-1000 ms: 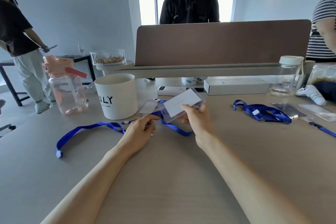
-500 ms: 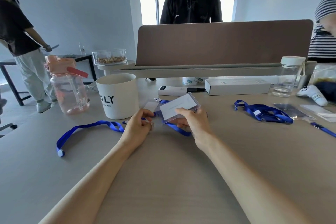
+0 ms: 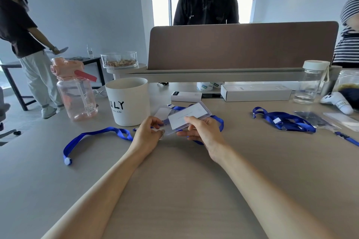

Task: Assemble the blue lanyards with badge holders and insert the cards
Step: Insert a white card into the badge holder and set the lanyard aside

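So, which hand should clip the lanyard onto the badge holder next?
Probably left: the left hand pinches one end of the badge holder, beside the blue lanyard; the right hand steadies it.

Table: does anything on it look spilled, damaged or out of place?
Nothing stands out. The white cup and pink bottle stand upright, the blue lanyard lies loose, and the left hand and right hand hold the badge holder.

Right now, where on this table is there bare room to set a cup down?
The widest bare stretch of table lies on the near side, around both forearms. Another lies between the right hand, which holds the badge holder, and the lanyard heap. It is crowded at the back: pink bottle, white cup, boxes.
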Tool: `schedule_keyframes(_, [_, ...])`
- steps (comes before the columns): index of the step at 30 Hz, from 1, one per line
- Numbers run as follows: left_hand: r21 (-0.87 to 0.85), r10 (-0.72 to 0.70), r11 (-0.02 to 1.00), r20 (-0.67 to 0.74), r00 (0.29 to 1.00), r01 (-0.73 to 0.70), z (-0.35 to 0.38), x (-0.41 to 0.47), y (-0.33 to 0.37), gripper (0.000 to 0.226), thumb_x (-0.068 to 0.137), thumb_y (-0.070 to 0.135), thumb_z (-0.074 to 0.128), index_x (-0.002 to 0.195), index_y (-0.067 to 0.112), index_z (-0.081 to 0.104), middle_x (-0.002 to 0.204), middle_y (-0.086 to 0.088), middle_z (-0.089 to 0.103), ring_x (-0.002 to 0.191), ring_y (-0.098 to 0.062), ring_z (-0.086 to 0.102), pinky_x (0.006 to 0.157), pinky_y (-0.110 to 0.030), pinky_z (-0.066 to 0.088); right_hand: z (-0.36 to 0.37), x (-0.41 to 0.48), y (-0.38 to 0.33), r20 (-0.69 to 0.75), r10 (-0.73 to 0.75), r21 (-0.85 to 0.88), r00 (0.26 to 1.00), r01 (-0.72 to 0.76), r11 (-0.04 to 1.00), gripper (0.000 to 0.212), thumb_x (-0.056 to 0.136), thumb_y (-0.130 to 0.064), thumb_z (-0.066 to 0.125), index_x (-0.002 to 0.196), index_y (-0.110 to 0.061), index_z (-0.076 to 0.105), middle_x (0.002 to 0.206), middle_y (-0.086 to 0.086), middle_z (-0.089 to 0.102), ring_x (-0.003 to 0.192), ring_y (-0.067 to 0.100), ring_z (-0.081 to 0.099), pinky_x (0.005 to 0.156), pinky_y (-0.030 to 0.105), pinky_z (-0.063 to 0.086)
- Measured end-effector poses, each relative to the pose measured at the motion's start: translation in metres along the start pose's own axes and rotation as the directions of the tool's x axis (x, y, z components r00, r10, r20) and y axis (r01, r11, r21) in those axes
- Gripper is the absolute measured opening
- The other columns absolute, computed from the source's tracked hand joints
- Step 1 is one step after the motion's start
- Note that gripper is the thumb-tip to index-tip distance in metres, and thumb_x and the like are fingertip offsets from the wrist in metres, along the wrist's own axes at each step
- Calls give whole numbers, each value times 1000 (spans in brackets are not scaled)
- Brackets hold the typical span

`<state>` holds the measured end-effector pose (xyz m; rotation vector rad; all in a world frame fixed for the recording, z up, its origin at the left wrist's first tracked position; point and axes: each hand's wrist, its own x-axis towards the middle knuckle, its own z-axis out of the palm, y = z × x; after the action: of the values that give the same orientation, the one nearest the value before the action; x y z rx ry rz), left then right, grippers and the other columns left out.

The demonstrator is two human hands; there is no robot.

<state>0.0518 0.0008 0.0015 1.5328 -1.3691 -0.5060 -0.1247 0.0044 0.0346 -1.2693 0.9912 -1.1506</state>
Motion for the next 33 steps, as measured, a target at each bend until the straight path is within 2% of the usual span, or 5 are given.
schedule_keyframes(5, [48,-19,999,-1,1000,19,-2,-1,1,19,86,6,58,100,18,58,92,6,55,77,-15,50,59,-22,39,2,-2,1,-21,-36,-86,999,34,996,32,91,-20,63,61,-9,56,86,4,76,70,22,75,61,23,48])
schedule_keyframes(8, [306,58,950,27,998,-63,-10,1,1,19,88,12,52,101,22,61,94,6,59,84,-17,54,69,-28,41,1,-2,1,-38,-36,-111,999,32,993,33,90,-20,62,60,-9,56,82,2,76,69,20,74,61,23,46])
schedule_keyframes(13, [409,-63,901,451,890,-144,-47,5,1,20,91,17,51,97,26,68,103,6,58,93,-8,56,85,-27,48,-2,-2,-1,-74,-23,-111,997,15,994,36,90,-20,62,56,-11,57,81,-1,76,66,18,74,61,21,45])
schedule_keyframes(19, [477,44,839,421,906,-262,-49,4,-6,6,87,23,66,93,22,65,88,14,52,77,-2,49,66,-13,38,1,-3,1,-53,-40,-144,998,31,989,38,89,-19,62,52,-13,54,79,0,76,68,21,74,62,23,44])
schedule_keyframes(33, [-56,-35,997,187,982,47,-32,6,1,15,92,12,61,86,24,67,83,4,72,73,-6,61,74,-21,46,0,0,7,49,-102,-168,994,109,980,39,92,-20,63,55,-7,58,84,-1,76,69,22,73,62,20,44])
